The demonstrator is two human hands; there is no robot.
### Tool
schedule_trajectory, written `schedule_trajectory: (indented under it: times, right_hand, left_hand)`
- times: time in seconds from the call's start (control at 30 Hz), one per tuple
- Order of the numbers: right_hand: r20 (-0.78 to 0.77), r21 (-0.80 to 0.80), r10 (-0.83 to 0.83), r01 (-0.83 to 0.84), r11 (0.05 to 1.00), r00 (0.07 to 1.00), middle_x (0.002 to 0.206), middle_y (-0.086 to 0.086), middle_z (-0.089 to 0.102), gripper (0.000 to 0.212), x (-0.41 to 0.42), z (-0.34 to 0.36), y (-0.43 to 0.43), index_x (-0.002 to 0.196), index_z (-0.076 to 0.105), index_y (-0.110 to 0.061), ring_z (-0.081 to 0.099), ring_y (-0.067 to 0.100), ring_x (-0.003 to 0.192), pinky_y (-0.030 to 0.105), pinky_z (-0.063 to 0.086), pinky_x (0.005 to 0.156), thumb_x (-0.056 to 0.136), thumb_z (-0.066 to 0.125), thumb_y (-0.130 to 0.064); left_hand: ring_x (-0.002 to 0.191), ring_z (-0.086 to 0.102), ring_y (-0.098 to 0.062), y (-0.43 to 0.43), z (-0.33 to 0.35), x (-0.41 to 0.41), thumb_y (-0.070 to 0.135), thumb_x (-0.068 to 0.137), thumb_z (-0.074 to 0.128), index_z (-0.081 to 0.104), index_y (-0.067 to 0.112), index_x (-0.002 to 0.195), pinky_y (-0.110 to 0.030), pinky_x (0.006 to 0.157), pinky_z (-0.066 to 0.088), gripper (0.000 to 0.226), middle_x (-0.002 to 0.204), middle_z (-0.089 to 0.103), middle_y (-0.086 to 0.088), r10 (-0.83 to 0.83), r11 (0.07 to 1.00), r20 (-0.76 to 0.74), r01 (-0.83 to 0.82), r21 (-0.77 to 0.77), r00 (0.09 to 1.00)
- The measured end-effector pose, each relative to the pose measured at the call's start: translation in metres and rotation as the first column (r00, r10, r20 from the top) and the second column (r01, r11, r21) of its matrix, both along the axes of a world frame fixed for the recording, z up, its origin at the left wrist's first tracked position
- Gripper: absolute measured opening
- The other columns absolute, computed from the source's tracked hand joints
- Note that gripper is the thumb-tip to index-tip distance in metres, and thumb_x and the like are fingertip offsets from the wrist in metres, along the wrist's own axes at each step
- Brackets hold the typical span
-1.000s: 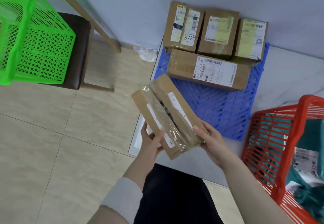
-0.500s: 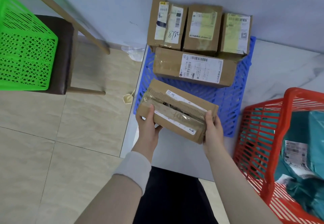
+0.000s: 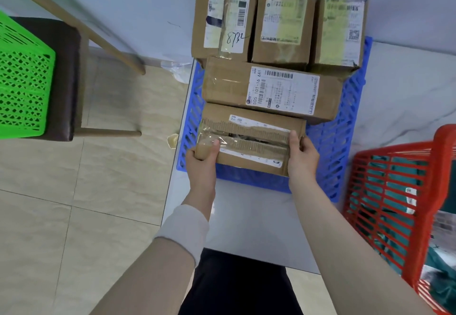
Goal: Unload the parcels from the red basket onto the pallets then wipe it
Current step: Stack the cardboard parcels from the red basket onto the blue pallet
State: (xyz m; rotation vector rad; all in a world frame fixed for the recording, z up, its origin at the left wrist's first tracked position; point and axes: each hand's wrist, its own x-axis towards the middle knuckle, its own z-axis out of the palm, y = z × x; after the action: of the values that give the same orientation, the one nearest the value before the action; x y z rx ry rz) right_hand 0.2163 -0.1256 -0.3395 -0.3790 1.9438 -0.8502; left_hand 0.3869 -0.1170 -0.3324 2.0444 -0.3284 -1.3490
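The left grip [image 3: 201, 159] and right grip [image 3: 302, 156] clasp the short ends of the taped box [image 3: 249, 139], mid-frame; it looks stiff, light, slick-taped.

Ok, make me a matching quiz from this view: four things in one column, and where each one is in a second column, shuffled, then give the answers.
Things
1. red basket
2. green basket
3. taped parcel
4. box marked 8732

Places
A. gripped at its ends by the left hand and right hand
B. on the brown chair, far left
C. back row, against the wall
D. far right, with teal parcels inside

Pairs: 1-D, 2-B, 3-A, 4-C
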Motion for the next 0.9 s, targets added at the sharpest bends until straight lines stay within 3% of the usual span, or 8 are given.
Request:
schedule_trajectory:
  times: [0.07, 0.23, 0.37, 0.43, 0.57, 0.73, 0.9]
  right_hand:
    - [-0.027, -0.004, 0.025, -0.025, 1.000, 0.999, 0.104, -0.003, 0.061, 0.034, -0.002, -0.002, -0.004, 0.116, 0.060, -0.010, 0.055, 0.006, 0.091, 0.002, 0.041, 0.064, 0.094, 0.050, -0.032]
    - [-0.050, 0.031, 0.114, -0.112, 0.993, 0.992, 0.123, 0.000, 0.059, 0.045, -0.003, 0.003, -0.010, 0.132, 0.049, -0.014, 0.055, 0.015, 0.111, 0.023, 0.042, 0.088, 0.094, 0.047, -0.038]
    - [-0.091, 0.091, 0.207, -0.199, 0.976, 0.974, 0.153, -0.002, 0.027, 0.068, -0.003, 0.032, -0.003, 0.148, 0.017, -0.017, 0.028, 0.016, 0.139, 0.030, 0.026, 0.112, 0.093, 0.046, -0.044]
    - [-0.154, 0.075, 0.255, -0.246, 0.966, 0.955, 0.156, -0.004, 0.016, 0.069, -0.005, 0.063, 0.008, 0.148, 0.013, -0.017, 0.016, 0.014, 0.143, 0.033, 0.018, 0.117, 0.093, 0.047, -0.041]
    - [-0.302, 0.029, 0.395, -0.406, 0.913, 0.867, 0.156, 0.001, 0.016, 0.066, -0.015, 0.134, 0.041, 0.147, 0.017, -0.012, 0.008, 0.013, 0.144, 0.023, 0.009, 0.113, 0.094, 0.051, -0.029]
    - [-0.519, 0.036, 0.519, -0.590, 0.807, 0.679, 0.153, 0.008, 0.025, 0.059, -0.049, 0.197, 0.090, 0.142, 0.029, -0.004, 0.013, 0.023, 0.144, 0.034, 0.012, 0.118, 0.092, 0.054, -0.023]
    - [-0.625, 0.091, 0.539, -0.633, 0.769, 0.565, 0.151, 0.010, 0.029, 0.057, -0.117, 0.225, 0.136, 0.141, 0.034, -0.005, 0.011, 0.027, 0.144, 0.036, 0.009, 0.116, 0.092, 0.054, -0.025]
  left_hand:
    - [0.089, 0.057, -0.005, 0.000, -0.003, -0.001, 0.035, 0.079, 0.069, 0.051, 0.026, 0.094, -0.017, 0.073, 0.042, 0.025, 0.097, 0.059, 0.009, -0.001, 1.000, 0.017, 0.002, -0.004, 1.000]
    - [0.096, 0.055, -0.012, -0.004, 0.001, -0.003, 0.033, 0.079, 0.070, 0.047, 0.017, 0.114, -0.020, 0.079, 0.042, 0.045, 0.116, 0.057, -0.001, -0.014, 0.999, 0.049, 0.013, 0.030, 0.999]
    - [0.120, 0.044, -0.012, -0.009, 0.034, 0.000, 0.028, 0.079, 0.072, 0.028, 0.017, 0.139, -0.023, 0.095, 0.036, 0.075, 0.136, 0.039, 0.003, 0.065, 0.998, 0.014, -0.065, -0.003, 0.998]
    - [0.115, 0.043, -0.008, -0.005, 0.062, 0.002, 0.027, 0.080, 0.071, 0.029, 0.016, 0.138, -0.022, 0.094, 0.035, 0.073, 0.127, 0.039, 0.009, 0.003, 0.999, 0.065, 0.000, -0.043, 0.998]
    - [0.116, 0.047, -0.011, 0.009, 0.126, -0.009, 0.025, 0.083, 0.065, 0.044, 0.015, 0.127, -0.024, 0.096, 0.037, 0.049, 0.127, 0.048, 0.005, -0.243, 0.961, 0.204, 0.264, -0.083, 0.948]
    - [0.114, 0.050, -0.018, 0.037, 0.191, -0.059, 0.015, 0.085, 0.059, 0.052, 0.016, 0.117, -0.032, 0.096, 0.040, 0.033, 0.120, 0.057, 0.003, -0.542, 0.713, 0.466, 0.676, -0.185, 0.699]
    - [0.115, 0.052, -0.031, 0.068, 0.224, -0.140, 0.008, 0.080, 0.064, 0.060, 0.007, 0.112, -0.043, 0.101, 0.039, 0.032, 0.123, 0.058, -0.012, -0.635, 0.361, 0.671, 0.915, -0.181, 0.383]
